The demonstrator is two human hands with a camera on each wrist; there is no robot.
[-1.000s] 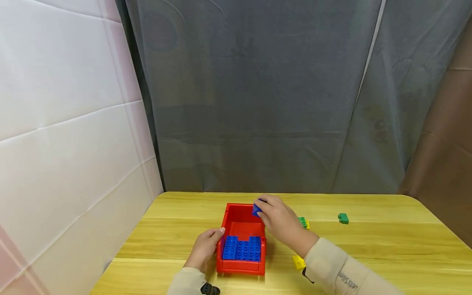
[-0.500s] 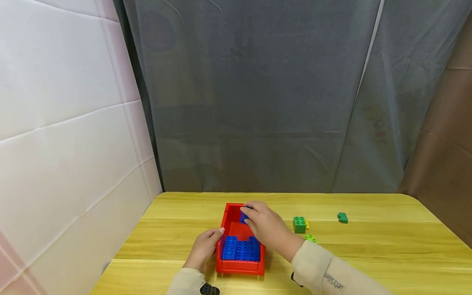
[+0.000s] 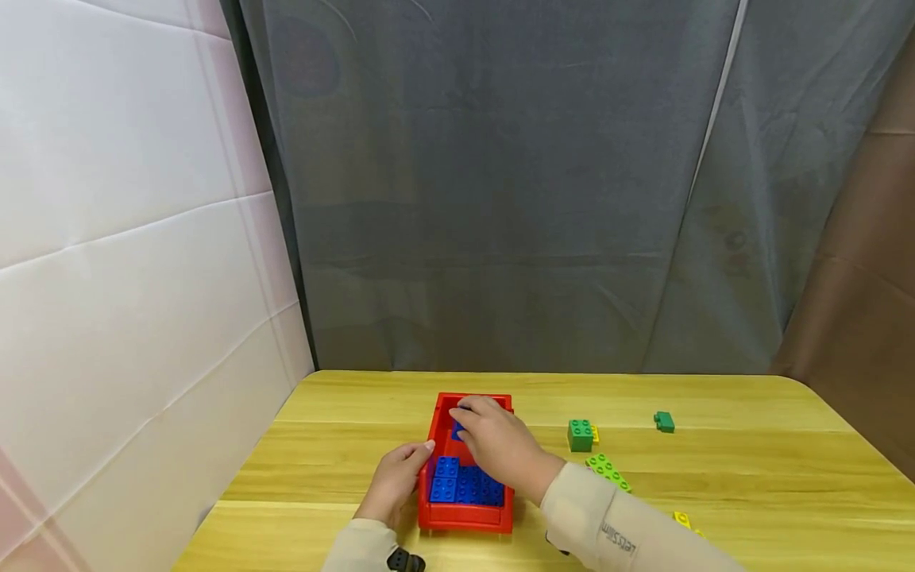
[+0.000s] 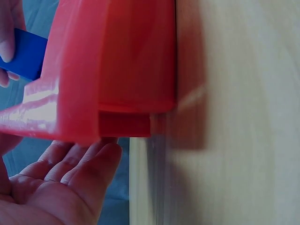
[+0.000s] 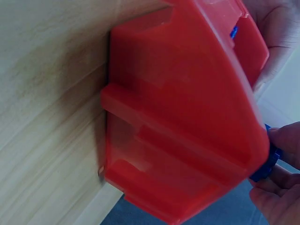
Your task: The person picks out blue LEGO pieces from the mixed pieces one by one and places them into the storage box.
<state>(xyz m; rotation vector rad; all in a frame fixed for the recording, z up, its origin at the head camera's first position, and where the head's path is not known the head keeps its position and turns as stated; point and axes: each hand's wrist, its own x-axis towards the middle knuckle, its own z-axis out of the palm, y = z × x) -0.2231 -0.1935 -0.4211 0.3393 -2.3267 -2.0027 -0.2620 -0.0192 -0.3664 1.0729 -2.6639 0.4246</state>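
A red open-front plastic bin (image 3: 466, 519) stands on the wooden table, with several blue toy building bricks (image 3: 445, 480) packed studs-up in its near end. My left hand (image 3: 395, 481) grips the bin's left wall, thumb at the rim; in the left wrist view its fingers (image 4: 82, 168) lie along the outside. Over the far part of the bin, my right hand (image 3: 500, 446) pinches a blue brick (image 3: 456, 431) between thumb and fingers. That held brick (image 4: 29, 54) shows above the rim in the left wrist view. My right hand hides part of the bin's inside.
Right of the bin lie a green brick (image 3: 580, 437) with a yellow piece behind it, a lime-green brick (image 3: 608, 472) and yellow pieces (image 3: 681, 519) partly behind the right sleeve. Farther right sits a small dark green brick (image 3: 665, 422). A grey curtain (image 3: 486, 199) hangs behind the table.
My right hand has carried the blue brick leftward and slightly nearer, from the bin's far right corner across its far part. My left hand stays on the wall. More loose bricks show at right.
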